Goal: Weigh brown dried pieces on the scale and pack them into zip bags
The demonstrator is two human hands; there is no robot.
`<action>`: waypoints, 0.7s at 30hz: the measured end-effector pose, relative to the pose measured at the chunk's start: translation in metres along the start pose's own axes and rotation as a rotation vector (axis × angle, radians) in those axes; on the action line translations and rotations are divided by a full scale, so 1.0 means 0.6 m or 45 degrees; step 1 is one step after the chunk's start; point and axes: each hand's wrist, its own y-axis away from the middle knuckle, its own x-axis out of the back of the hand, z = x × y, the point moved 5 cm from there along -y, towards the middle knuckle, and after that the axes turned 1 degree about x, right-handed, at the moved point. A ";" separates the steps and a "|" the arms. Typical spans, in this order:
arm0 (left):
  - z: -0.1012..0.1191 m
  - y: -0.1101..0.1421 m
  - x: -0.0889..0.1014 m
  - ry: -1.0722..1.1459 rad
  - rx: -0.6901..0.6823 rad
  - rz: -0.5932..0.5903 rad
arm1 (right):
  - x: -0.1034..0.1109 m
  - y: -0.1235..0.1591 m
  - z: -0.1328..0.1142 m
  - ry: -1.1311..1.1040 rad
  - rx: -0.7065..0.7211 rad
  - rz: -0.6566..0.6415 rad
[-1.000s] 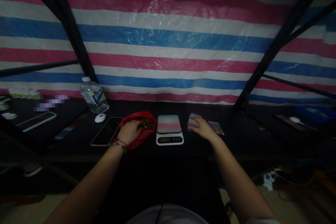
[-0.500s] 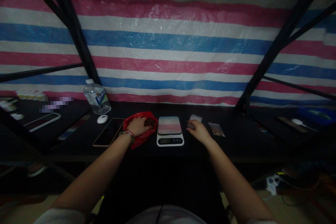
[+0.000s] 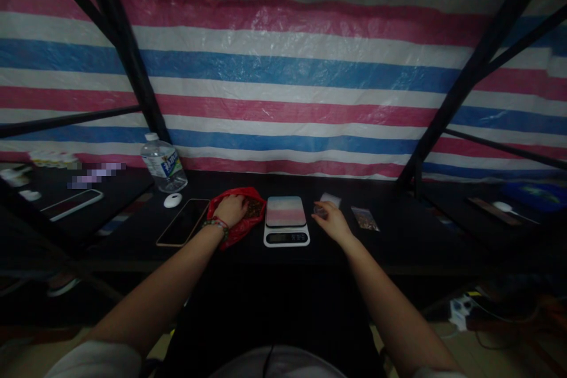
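Observation:
My left hand (image 3: 231, 210) rests inside a red plastic bag (image 3: 241, 225) of brown bits, fingers curled down into the contents. My right hand (image 3: 330, 220) sits just right of a small white digital scale (image 3: 286, 220), its fingers pinched on a small clear plastic bag (image 3: 319, 209). A stack of more clear bags (image 3: 331, 198) lies just beyond that hand. A filled small bag (image 3: 365, 218) lies flat to the right of it. All of this rests on a dark table (image 3: 398, 242).
A phone (image 3: 181, 222) lies left of the red bag, with a white round object (image 3: 172, 201) and a water bottle (image 3: 163, 162) behind it. Another phone (image 3: 71, 204) lies far left. A striped tarp (image 3: 283, 71) and black frame bars back the table.
My right hand drew left from the filled bag toward the scale, lifting a clear bag. My left hand shifted inside the red bag. The view moved slightly.

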 end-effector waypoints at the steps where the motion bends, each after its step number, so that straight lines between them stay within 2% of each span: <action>1: -0.002 -0.001 -0.001 0.001 0.016 -0.006 | 0.000 0.000 0.001 0.000 -0.002 0.006; 6: -0.008 -0.004 0.001 0.004 0.057 -0.011 | 0.002 0.001 0.000 -0.004 0.004 0.027; 13: -0.008 -0.006 0.022 -0.001 0.110 -0.060 | -0.006 0.001 0.010 -0.006 0.032 0.039; 21: -0.007 -0.011 0.028 -0.018 0.091 -0.112 | -0.012 0.001 0.014 -0.014 0.052 0.045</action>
